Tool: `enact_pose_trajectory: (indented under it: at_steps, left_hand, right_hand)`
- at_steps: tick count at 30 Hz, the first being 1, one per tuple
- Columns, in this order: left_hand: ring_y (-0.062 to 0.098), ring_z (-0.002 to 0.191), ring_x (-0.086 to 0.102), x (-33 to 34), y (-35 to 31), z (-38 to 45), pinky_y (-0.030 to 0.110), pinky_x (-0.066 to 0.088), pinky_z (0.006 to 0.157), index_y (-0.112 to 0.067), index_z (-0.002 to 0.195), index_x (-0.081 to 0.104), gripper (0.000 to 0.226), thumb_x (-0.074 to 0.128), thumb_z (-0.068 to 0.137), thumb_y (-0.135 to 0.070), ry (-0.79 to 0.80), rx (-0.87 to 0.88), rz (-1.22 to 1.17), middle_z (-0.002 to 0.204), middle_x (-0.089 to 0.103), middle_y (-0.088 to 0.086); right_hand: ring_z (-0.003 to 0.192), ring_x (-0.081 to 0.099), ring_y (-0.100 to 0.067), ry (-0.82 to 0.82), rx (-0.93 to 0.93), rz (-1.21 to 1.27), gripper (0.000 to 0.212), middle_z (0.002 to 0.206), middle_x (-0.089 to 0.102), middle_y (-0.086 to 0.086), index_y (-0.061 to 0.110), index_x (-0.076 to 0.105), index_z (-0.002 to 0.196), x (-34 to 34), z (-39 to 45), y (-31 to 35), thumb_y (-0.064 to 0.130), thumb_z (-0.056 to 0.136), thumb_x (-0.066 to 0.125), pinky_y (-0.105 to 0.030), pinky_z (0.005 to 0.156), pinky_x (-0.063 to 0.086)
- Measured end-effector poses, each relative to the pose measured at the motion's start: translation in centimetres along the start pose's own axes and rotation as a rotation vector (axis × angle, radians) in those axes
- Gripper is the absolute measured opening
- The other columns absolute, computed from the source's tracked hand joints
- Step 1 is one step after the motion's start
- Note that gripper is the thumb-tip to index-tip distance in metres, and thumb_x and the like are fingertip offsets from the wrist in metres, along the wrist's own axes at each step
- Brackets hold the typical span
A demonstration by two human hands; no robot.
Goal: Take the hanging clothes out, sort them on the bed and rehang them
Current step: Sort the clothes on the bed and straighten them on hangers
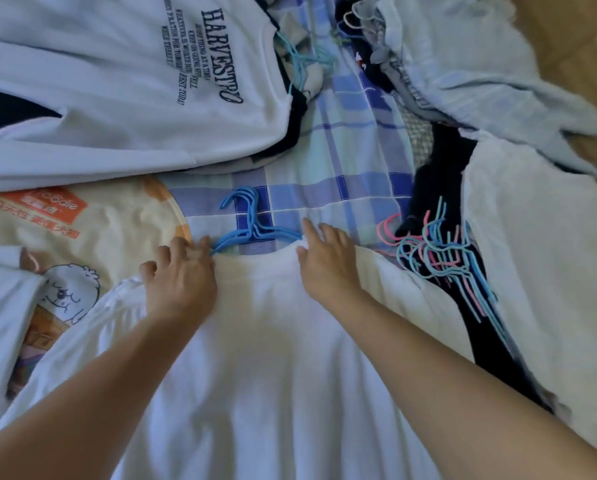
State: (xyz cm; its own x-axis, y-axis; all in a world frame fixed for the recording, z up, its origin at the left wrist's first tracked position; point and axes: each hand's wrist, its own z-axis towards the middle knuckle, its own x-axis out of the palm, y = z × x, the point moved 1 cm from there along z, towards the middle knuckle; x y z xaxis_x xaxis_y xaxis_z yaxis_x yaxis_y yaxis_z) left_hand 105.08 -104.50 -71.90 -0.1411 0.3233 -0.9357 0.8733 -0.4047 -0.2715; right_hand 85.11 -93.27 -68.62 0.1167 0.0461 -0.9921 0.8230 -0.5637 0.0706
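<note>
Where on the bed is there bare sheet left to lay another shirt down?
Only the plaid sheet strip shows: between the printed white shirt and the dark pile, above the blue hangers. The right is crowded with pink and blue hangers.

Head view: from above the person's arms, facing forward and down
Nearness: close over the bed [342, 174], clothes filling the frame

Soft cool daylight, faint shadows; slight overall blur, wide-angle bending at edges, whites washed out.
</note>
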Motion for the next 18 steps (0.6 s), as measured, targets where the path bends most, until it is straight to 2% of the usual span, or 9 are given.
enact_pose_trajectory:
  at_steps: [2, 4, 8, 11, 13, 16, 18]
  left_hand:
    - [0.039, 0.135, 0.032, -1.1, -2.9, -2.8, 0.056, 0.029, 0.107, -0.022, 0.151, 0.036, 0.055, 0.047, 0.099, -0.034, -0.060, 0.029, -0.099, 0.149, 0.035, 0.017]
    - [0.041, 0.138, 0.032, -1.6, -6.4, -7.7, 0.057, 0.030, 0.109, -0.017, 0.151, 0.040, 0.059, 0.048, 0.095, -0.033, -0.106, 0.156, -0.207, 0.151, 0.037, 0.018]
    - [0.042, 0.128, 0.047, 0.3, -12.4, -17.9, 0.057, 0.046, 0.101, -0.014, 0.143, 0.053, 0.066, 0.040, 0.084, -0.038, 0.117, 0.282, -0.333, 0.141, 0.050, 0.017]
    - [0.039, 0.128, 0.046, 1.7, -15.0, -21.8, 0.054, 0.046, 0.103, -0.019, 0.142, 0.050, 0.062, 0.043, 0.083, -0.037, 0.271, 0.248, -0.411, 0.140, 0.049, 0.011]
    - [0.036, 0.140, 0.032, 2.2, -17.4, -23.7, 0.052, 0.037, 0.113, -0.029, 0.152, 0.037, 0.066, 0.050, 0.088, -0.040, 0.347, 0.294, -0.370, 0.152, 0.035, 0.009]
    - [0.034, 0.153, -0.003, 3.2, -21.7, -26.2, 0.047, 0.013, 0.123, -0.042, 0.159, -0.005, 0.080, 0.046, 0.097, -0.048, 0.510, 0.386, -0.237, 0.166, -0.008, 0.010]
    - [0.035, 0.153, -0.011, 4.7, -23.9, -26.7, 0.049, 0.012, 0.123, -0.043, 0.154, -0.021, 0.087, 0.045, 0.098, -0.048, 0.570, 0.320, -0.172, 0.163, -0.022, 0.008]
  right_hand:
    - [0.125, 0.046, -0.032, -0.083, 0.027, 0.163, 0.055, 0.139, 0.052, -0.012, 0.015, 0.046, 0.145, -1.6, -3.8, 0.7, 0.021, 0.092, 0.059, -0.042, 0.109, 0.035]
    - [0.131, 0.040, -0.027, -0.060, 0.085, 0.334, 0.056, 0.142, 0.047, -0.008, 0.017, 0.045, 0.145, -3.4, -8.5, 0.7, 0.012, 0.091, 0.055, -0.039, 0.113, 0.033]
    - [0.127, 0.044, -0.020, -0.067, 0.185, 0.461, 0.048, 0.132, 0.051, 0.000, 0.018, 0.053, 0.134, -5.8, -17.6, -3.9, 0.005, 0.087, 0.050, -0.034, 0.108, 0.040]
    - [0.122, 0.044, -0.010, -0.082, 0.350, 0.485, 0.040, 0.125, 0.050, 0.011, 0.021, 0.056, 0.128, -7.0, -23.3, -9.6, 0.004, 0.092, 0.055, -0.033, 0.103, 0.045]
    - [0.118, 0.044, -0.005, -0.051, 0.447, 0.468, 0.036, 0.121, 0.048, 0.016, 0.024, 0.057, 0.124, -7.6, -26.5, -13.2, 0.004, 0.094, 0.056, -0.034, 0.101, 0.047]
    - [0.112, 0.042, -0.001, -0.016, 0.464, 0.471, 0.034, 0.115, 0.046, 0.018, 0.022, 0.059, 0.122, -7.9, -29.5, -17.2, 0.004, 0.093, 0.059, -0.035, 0.099, 0.047]
    - [0.112, 0.042, -0.001, -0.032, 0.473, 0.509, 0.034, 0.114, 0.045, 0.020, 0.022, 0.060, 0.123, -8.3, -29.5, -19.7, 0.005, 0.094, 0.060, -0.033, 0.099, 0.047]
